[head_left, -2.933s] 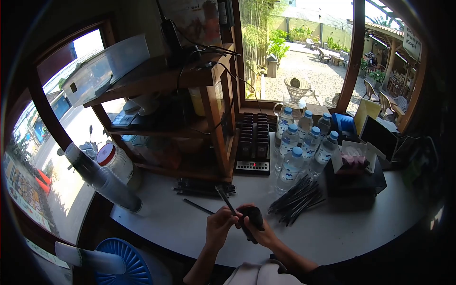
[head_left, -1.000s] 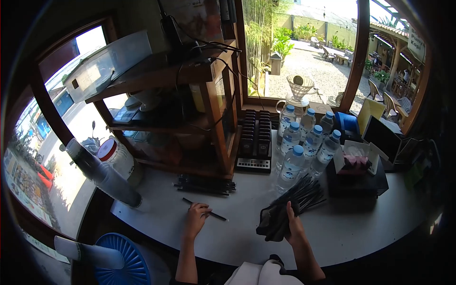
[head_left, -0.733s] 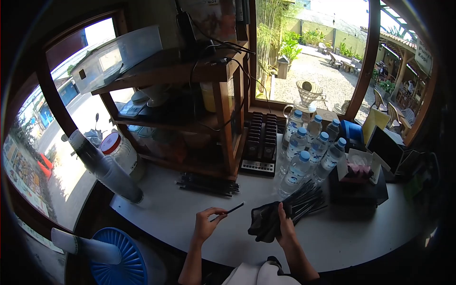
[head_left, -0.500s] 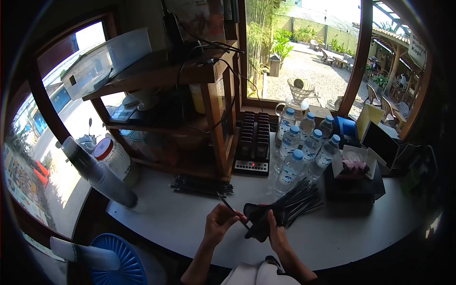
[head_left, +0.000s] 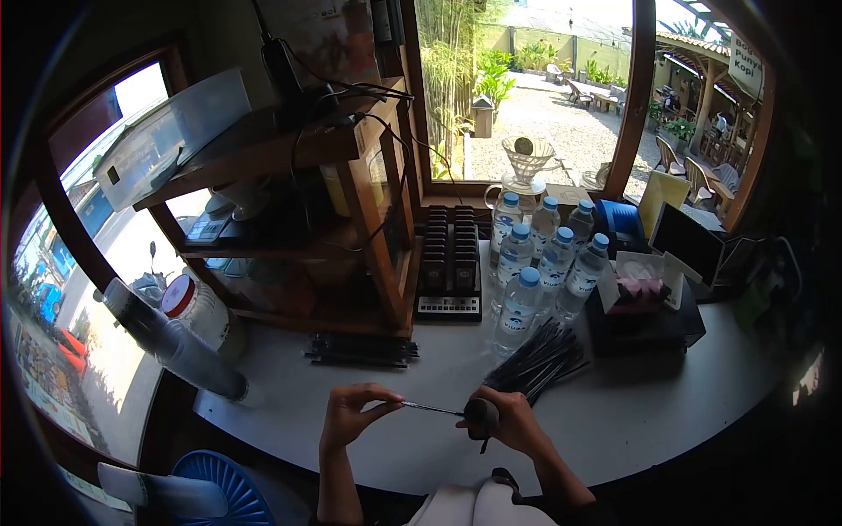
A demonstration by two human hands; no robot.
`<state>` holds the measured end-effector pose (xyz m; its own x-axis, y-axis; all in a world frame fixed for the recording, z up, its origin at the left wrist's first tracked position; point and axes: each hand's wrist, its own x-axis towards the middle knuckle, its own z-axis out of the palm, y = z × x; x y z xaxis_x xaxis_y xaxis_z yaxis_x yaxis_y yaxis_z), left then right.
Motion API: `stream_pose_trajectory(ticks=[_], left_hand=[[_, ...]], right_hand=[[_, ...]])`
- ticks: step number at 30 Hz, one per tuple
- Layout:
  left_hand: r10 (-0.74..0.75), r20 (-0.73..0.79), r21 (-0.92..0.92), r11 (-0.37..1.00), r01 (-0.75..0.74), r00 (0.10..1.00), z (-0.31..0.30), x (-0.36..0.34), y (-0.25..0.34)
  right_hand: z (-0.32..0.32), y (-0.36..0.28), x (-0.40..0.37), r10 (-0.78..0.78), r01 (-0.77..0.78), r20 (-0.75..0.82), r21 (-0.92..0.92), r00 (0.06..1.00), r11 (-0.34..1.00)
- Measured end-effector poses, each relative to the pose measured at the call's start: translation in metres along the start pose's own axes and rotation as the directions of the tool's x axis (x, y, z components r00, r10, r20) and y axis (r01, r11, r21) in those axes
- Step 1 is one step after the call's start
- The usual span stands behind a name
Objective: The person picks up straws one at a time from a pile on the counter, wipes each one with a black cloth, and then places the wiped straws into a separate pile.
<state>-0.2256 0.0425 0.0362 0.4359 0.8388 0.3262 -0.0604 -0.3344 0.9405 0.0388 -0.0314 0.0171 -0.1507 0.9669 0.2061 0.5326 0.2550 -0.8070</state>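
Note:
My left hand [head_left: 353, 417] pinches one end of a thin black straw [head_left: 431, 408] between thumb and fingertips. The straw's other end meets a dark, soft-looking black pouch [head_left: 481, 415], whose exact kind I cannot make out. My right hand [head_left: 517, 427] is wrapped round that pouch, just above the white table. Beyond the right hand lies a loose fan of long black straws [head_left: 545, 358]. A smaller bundle of black straws [head_left: 361, 350] rests further left, by the shelf foot.
Several water bottles [head_left: 519, 313] stand behind the straws. To their right is a tissue box [head_left: 645, 285] on a black box. A wooden shelf [head_left: 377, 228], stacked plastic cups [head_left: 189, 346] and a red-lidded jar [head_left: 197, 311] occupy the left. A blue stool [head_left: 219, 491] stands below.
My left hand has moved left, drawing the straw out nearly level. My right hand has turned and closed round the pouch, which was spread wider before. The view has shifted slightly.

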Motion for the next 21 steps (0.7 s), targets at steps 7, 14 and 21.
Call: stream_pose_trajectory(ticks=[7,14,21], left_hand=[[-0.012,0.069,0.404,0.914,-0.017,0.998,0.025,-0.004,0.03],[0.07,0.044,0.422,0.903,-0.082,0.997,0.034,-0.008,0.024],[0.152,-0.255,0.396,0.918,-0.041,0.955,0.004,-0.018,0.03]], right_hand=[[0.0,-0.011,0.004,-0.044,0.054,0.076,-0.142,0.996,0.988],[0.028,-0.011,0.006,0.012,-0.012,0.13,0.002,0.991,1.0],[0.015,0.001,0.012,-0.233,0.199,-0.078,-0.309,0.969,0.93]])
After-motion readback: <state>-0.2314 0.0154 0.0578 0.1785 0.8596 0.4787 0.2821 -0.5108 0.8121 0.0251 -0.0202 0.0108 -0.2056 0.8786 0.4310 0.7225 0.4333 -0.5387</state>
